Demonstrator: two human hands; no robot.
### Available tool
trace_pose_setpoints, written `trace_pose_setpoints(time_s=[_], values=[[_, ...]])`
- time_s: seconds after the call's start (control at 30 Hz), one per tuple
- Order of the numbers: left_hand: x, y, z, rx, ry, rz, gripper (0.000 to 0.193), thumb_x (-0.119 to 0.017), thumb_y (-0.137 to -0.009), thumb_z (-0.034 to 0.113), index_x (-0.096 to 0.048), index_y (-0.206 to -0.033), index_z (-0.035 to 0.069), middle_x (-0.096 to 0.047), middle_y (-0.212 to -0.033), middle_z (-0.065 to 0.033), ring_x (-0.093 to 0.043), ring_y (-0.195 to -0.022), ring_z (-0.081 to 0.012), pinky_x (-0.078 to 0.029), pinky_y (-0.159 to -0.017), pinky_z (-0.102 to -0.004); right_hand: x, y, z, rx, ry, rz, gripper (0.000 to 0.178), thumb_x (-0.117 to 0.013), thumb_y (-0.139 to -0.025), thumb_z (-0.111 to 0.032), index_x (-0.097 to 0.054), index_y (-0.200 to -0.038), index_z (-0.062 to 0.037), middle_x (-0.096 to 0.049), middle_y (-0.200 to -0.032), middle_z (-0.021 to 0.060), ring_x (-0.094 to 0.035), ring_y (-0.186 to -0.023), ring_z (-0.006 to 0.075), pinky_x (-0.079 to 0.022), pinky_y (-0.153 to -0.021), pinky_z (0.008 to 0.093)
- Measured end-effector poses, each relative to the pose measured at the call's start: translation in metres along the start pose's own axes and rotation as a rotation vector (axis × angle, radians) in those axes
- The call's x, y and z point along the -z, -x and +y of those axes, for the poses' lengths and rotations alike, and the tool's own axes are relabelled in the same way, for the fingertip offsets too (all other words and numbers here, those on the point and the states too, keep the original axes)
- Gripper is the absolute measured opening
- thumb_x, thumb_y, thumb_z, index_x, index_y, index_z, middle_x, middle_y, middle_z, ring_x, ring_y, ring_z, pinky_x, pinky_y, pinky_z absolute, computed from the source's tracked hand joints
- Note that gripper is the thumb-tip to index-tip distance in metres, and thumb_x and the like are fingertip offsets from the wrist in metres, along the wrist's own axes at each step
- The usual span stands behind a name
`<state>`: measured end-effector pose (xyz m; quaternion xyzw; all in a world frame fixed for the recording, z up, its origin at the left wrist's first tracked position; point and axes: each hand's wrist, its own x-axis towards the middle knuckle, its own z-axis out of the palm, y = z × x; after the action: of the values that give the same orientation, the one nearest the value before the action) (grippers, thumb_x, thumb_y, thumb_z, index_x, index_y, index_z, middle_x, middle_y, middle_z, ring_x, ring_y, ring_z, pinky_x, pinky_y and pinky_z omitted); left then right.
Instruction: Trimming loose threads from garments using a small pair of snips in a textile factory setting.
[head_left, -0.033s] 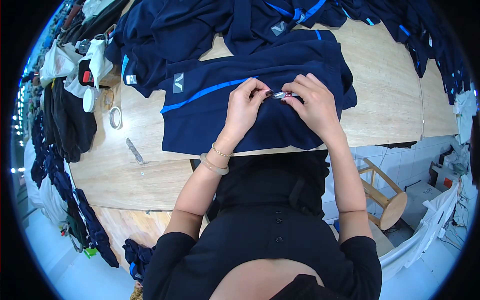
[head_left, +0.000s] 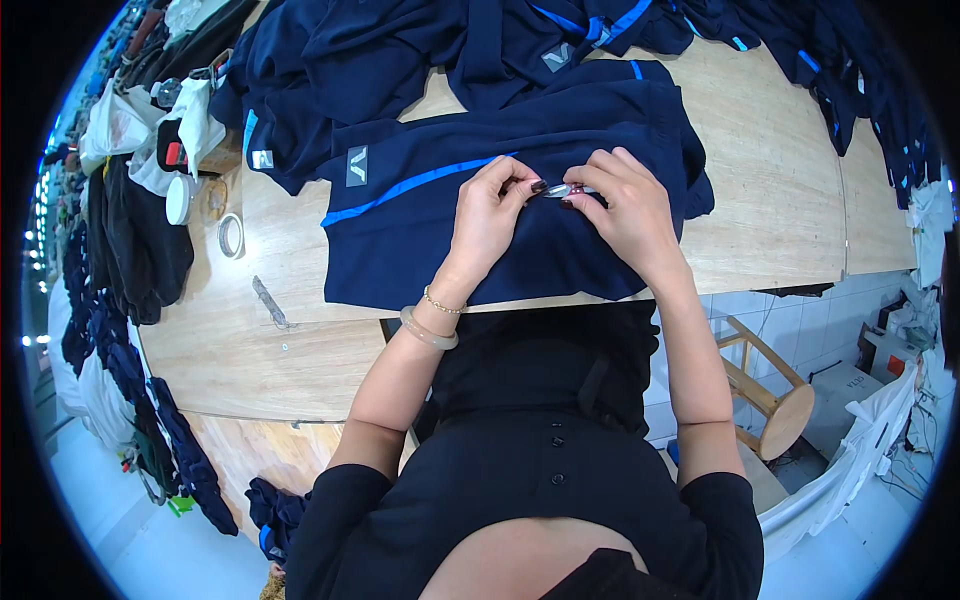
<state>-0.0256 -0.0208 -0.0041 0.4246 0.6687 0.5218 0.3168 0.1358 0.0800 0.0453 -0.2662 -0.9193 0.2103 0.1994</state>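
Note:
Navy shorts (head_left: 420,250) with a bright blue stripe and a grey patch lie flat on the table in front of me. Over their middle, my left hand (head_left: 490,205) pinches a bit of the cloth between thumb and fingertips. Close by, my right hand (head_left: 632,205) is closed around small silver thread snips (head_left: 558,190), whose blades point left toward the left fingertips. The tips of both hands nearly meet. Whether a thread lies between them is too small to tell. Part of the snips is hidden by the right fingers.
More navy garments (head_left: 350,60) are heaped along the far side of the wooden table (head_left: 770,170). A tape roll (head_left: 231,236), a white-lidded jar (head_left: 180,200) and a grey strip (head_left: 268,300) lie to the left. Below right stands a wooden stool (head_left: 785,420).

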Motion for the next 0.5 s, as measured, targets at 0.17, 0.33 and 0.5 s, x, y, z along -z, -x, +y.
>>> trace_pose_setpoints(time_s=[0.17,0.33,0.5], values=[[0.0012,0.0016,0.0016,0.046,0.025,0.021,0.005,-0.063,-0.094,0.002,-0.064,-0.090,0.000,-0.062,-0.076,0.0009,-0.053,-0.067,-0.0043,-0.044,-0.060,-0.0203,-0.0031,0.0012,0.0034,-0.042,-0.039,0.015,0.014,-0.076,-0.078,-0.013,-0.071,-0.090,-0.0079,-0.059,-0.081,0.0023,-0.058,-0.081,0.0207,-0.049,-0.072,0.0329],[0.0039,0.0027,-0.0013,0.076,0.084,0.057,0.003,-0.063,-0.092,-0.001,-0.062,-0.089,-0.003,-0.059,-0.077,-0.0039,-0.054,-0.063,-0.0085,-0.044,-0.058,-0.0237,-0.0042,0.0030,0.0062,-0.061,-0.058,-0.011,0.016,-0.077,-0.077,-0.012,-0.072,-0.092,-0.0065,-0.063,-0.083,0.0020,-0.059,-0.082,0.0194,-0.049,-0.071,0.0311],[0.0019,0.0025,-0.0024,0.049,0.044,0.047,0.007,-0.060,-0.097,0.004,-0.062,-0.091,0.001,-0.060,-0.078,0.0009,-0.052,-0.066,-0.0047,-0.044,-0.060,-0.0204,-0.0013,0.0017,0.0057,-0.069,-0.065,-0.007,0.017,-0.077,-0.076,-0.012,-0.072,-0.092,-0.0060,-0.062,-0.083,0.0022,-0.059,-0.082,0.0197,-0.049,-0.070,0.0310]])
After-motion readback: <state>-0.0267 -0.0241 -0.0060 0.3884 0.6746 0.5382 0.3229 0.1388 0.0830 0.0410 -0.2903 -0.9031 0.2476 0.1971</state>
